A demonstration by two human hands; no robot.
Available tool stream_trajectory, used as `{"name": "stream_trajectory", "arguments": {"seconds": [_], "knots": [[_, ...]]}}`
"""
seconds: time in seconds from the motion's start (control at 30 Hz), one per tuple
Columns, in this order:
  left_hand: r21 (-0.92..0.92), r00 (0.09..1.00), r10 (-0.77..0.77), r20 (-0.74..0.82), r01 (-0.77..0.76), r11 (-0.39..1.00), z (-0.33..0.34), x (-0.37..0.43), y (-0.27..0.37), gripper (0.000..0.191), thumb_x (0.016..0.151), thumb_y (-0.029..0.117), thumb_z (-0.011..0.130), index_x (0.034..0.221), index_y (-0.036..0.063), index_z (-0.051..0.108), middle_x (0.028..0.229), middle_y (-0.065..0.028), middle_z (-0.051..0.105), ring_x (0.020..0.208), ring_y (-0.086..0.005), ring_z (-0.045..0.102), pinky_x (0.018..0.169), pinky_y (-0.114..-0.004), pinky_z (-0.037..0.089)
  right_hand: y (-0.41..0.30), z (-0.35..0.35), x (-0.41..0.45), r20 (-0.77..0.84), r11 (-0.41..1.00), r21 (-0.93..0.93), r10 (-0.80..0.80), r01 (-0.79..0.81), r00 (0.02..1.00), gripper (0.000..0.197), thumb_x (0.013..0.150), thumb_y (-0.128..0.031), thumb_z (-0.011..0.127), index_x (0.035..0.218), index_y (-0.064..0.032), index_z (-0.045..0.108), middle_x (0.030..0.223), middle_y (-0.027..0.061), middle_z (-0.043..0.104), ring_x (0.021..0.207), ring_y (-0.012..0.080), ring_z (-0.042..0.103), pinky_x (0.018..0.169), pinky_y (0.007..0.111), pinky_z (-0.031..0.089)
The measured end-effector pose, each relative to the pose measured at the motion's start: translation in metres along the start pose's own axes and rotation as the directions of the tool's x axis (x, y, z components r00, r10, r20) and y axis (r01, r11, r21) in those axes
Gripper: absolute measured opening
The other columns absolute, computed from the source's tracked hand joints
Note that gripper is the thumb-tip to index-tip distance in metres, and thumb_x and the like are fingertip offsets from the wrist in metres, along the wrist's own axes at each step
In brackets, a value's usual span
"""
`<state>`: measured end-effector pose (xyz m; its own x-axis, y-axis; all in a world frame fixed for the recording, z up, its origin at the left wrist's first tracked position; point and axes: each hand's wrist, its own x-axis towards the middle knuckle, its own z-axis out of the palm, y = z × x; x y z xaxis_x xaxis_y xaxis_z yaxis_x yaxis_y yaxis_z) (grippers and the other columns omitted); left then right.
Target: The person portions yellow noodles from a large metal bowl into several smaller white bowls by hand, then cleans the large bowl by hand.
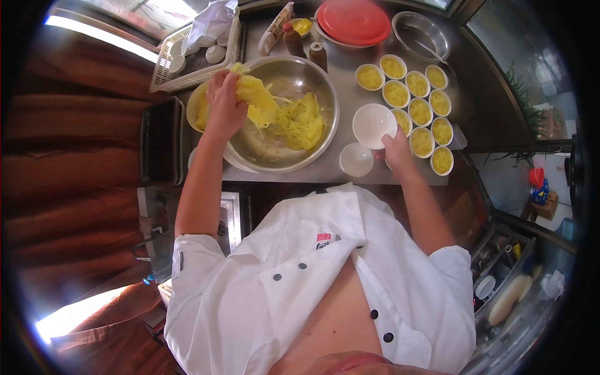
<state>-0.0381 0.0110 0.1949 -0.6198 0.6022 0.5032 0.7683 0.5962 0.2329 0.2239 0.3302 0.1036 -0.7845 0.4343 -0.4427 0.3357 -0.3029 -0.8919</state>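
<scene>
My left hand (227,104) grips a clump of yellow shreds (255,93) above the left side of a large steel mixing bowl (332,126). Strands trail from the clump toward a pile of the same yellow shreds (302,122) in the bowl. An empty small white bowl (374,125) is tilted in my right hand (397,152), thumb at its rim. Just below it a second white bowl (356,160) stands on the steel table. Several small white bowls filled with yellow shreds (419,111) stand in close rows right of my right hand.
At the back are a red lid (354,21), a steel basin (422,35) with a utensil, and two bottles (294,40). A plastic basket (197,77) with white bowls stands at the back left. Dark trays (161,140) lie at the left. Yellow food fills a container (199,108) behind my left wrist.
</scene>
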Motion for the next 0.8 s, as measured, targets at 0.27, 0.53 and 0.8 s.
{"name": "stream_trajectory", "arguments": {"seconds": [0.27, 0.53, 0.8], "knots": [[-0.084, 0.986, -0.048, 0.157, 0.062, 0.995, -0.019, 0.016, -0.003, 0.053, 0.075, -0.007, 0.06, 0.125, 0.0047, 0.048, 0.123, -0.0213, 0.056, 0.111, -0.0468, 0.055, 0.093, -0.048, 0.048, -0.018, 0.035, -0.003, 0.104, 0.999, 0.018, 0.031, -0.033, 0.994, 0.047, 0.092, -0.009, 0.047, 0.138, -0.0018, 0.044, 0.113, 0.0137, 0.065, 0.07, 0.0182, 0.068, 0.061, 0.03, 0.058], [-0.25, 0.984, -0.102, 0.148, 0.137, 0.959, -0.067, 0.046, 0.022, 0.045, 0.082, -0.004, 0.057, 0.126, 0.0037, 0.051, 0.113, -0.0208, 0.062, 0.107, -0.0415, 0.062, 0.091, -0.04, 0.051, -0.023, 0.086, 0.014, 0.269, 0.987, 0.089, 0.109, -0.137, 0.957, 0.051, 0.094, -0.012, 0.055, 0.141, -0.0017, 0.041, 0.117, 0.0126, 0.061, 0.078, 0.0183, 0.07, 0.068, 0.031, 0.061], [-0.493, 0.993, -0.045, 0.106, 0.091, 0.865, -0.116, 0.083, 0.068, 0.035, 0.09, -0.007, 0.054, 0.123, 0.0019, 0.053, 0.107, -0.0093, 0.066, 0.099, -0.0182, 0.066, 0.086, -0.031, 0.054, -0.005, 0.129, 0.043, 0.366, 0.976, 0.164, 0.073, -0.142, 0.928, 0.058, 0.094, -0.012, 0.057, 0.147, -0.0024, 0.036, 0.123, 0.012, 0.057, 0.085, 0.0194, 0.07, 0.072, 0.032, 0.062]]}}
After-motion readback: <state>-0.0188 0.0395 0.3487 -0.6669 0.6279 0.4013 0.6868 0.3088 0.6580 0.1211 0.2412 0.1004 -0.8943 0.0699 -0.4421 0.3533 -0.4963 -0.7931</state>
